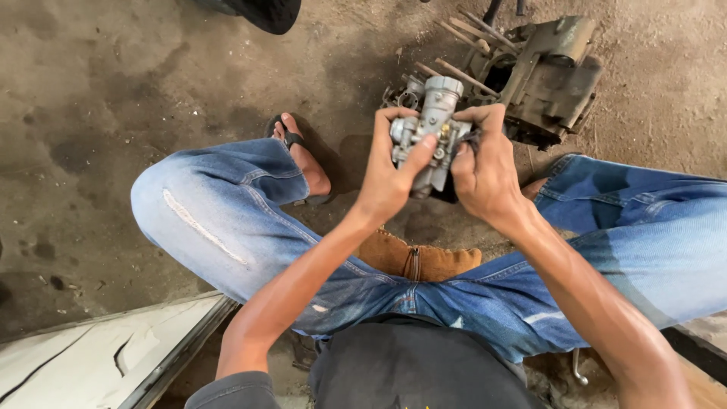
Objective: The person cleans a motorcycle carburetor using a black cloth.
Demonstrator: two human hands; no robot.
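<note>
Far off to the left of the fingers lies one flat white board point(91, 356), cracked and cut off by the edge. Nearer, one foot in a black sandal point(299, 155) rests on the dirty grey concrete floor point(113, 91). Then comes the left hand point(386, 178), its arm bent and reaching forward. Its fingers curl around one small silver metal carburetor point(430, 129), and its thumb presses on the front. The carburetor sits between both hands, held up over the floor. The right hand point(485, 170) grips the other side, fingers bent and closed tight on it. These fingers hide part of the carburetor, and something dark under them is hard to make out. Just past the fingertips sits one big greasy grey engine block point(541, 79) with thin rods sticking out. Below the hands lies one brown leather pouch point(416, 261), partly hidden by blue jeans.
</note>
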